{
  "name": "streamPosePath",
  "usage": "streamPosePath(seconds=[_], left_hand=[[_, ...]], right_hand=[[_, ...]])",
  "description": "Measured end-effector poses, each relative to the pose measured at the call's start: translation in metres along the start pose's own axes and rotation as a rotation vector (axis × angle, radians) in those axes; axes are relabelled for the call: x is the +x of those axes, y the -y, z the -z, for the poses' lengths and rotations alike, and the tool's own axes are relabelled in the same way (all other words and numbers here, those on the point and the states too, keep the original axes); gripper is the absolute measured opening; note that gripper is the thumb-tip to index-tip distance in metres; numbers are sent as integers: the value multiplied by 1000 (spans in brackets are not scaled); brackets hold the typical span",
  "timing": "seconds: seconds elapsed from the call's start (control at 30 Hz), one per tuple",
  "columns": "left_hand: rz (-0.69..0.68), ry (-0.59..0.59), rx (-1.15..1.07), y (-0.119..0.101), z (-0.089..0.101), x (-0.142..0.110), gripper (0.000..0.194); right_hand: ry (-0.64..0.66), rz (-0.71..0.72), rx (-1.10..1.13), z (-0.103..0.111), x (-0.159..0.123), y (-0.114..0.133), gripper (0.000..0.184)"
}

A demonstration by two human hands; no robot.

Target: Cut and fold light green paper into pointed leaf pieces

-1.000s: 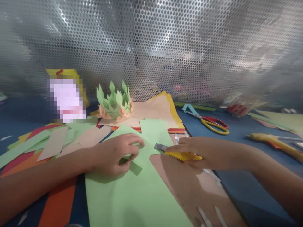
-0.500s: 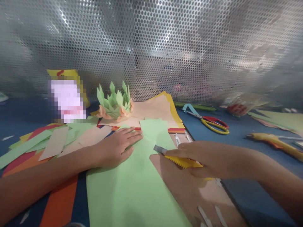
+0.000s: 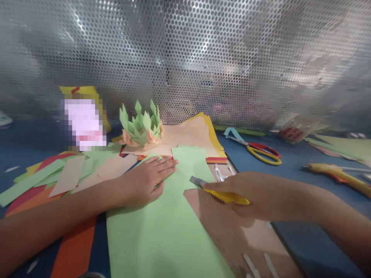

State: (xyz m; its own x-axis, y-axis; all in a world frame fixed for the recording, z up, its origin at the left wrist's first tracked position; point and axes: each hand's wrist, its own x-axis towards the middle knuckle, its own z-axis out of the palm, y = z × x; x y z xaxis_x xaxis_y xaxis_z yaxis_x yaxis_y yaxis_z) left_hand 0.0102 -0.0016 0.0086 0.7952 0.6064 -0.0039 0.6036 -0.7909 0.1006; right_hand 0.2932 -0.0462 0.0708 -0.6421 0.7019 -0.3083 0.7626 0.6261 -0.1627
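Nearest, along the bottom centre of the frame, a green sheet [image 3: 165, 239] is lying lengthwise, partly covering a brown board [image 3: 246, 239] that is showing at the lower right. Thin white scraps [image 3: 271, 264] are lying on that board, and an orange strip [image 3: 74, 247] is running down the lower left, over the blue table [image 3: 304, 243].

Just left of centre, the left hand [image 3: 146, 179] is resting palm down on the green sheet, its fingers extended and gripping nothing. Right of centre, the right hand [image 3: 246, 193] is closing around a yellow cutter [image 3: 227, 196], whose grey blade [image 3: 196, 180] is pointing left over the green sheet; whether its tip is touching the paper, I cannot tell.

Farther back, coloured strips [image 3: 68, 173] are overlapping at the middle left, while a yellow tool [image 3: 339, 173] is lying near the right edge. Red-and-yellow-handled scissors [image 3: 263, 152] are lying open right of centre. A green and peach folded-paper piece [image 3: 140, 127] is standing left of centre, beside a stack of sheets [image 3: 188, 135]. A pixelated pale panel [image 3: 87, 123] is leaning at the left. Behind everything, a perforated metal wall [image 3: 185, 58] is filling the upper frame.
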Motion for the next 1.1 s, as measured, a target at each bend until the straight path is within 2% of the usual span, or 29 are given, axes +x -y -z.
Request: streamPosePath(seconds=[0.1, 0.17, 0.37, 0.67, 0.83, 1.1], left_hand=[[-85, 23, -38, 1, 0, 0, 52], [-100, 50, -59, 2, 1, 0, 52], [-95, 81, -69, 5, 1, 2, 53], [-93, 84, -72, 4, 2, 1, 51], [-88, 85, -75, 4, 2, 0, 51], [-92, 56, -123, 8, -2, -3, 51]], right_hand=[[81, -77, -36, 1, 2, 0, 64], [78, -83, -56, 1, 4, -1, 66], [72, -115, -17, 4, 10, -5, 62], [21, -59, 6, 3, 10, -12, 62], [52, -79, 38, 4, 12, -15, 66], [98, -105, 60, 10, 13, -17, 59]])
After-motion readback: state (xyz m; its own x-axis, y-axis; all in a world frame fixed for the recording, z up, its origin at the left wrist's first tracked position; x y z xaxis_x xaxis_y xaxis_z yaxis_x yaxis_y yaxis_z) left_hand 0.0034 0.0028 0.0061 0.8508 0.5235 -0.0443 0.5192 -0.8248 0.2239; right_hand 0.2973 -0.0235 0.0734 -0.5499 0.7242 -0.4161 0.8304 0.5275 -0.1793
